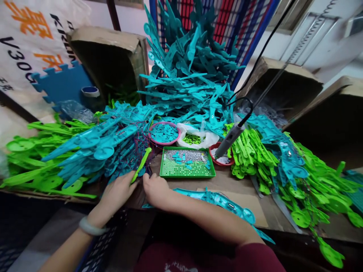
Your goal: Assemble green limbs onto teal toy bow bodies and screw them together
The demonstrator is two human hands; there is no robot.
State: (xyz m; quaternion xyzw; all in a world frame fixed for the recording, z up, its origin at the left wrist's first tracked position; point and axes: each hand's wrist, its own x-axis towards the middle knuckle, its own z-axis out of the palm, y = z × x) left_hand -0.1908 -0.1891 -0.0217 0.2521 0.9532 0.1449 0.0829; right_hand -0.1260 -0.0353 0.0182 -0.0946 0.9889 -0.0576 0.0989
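Note:
My left hand is closed around a narrow bright green plastic part, which sticks up past the fingers. Right beside it, my right hand has its fingers pinched together; whatever is in them is hidden. Both hands are over the near edge of a pile of turquoise plastic parts with thin dark red and blue wires. A long turquoise part with a small dark insert lies on the bench behind my right forearm.
A green tray of screws and small turquoise pieces sits mid-bench. Behind it are a pink basket, a white bag and a red basket. A grey electric screwdriver hangs over the red basket. Green parts are heaped right.

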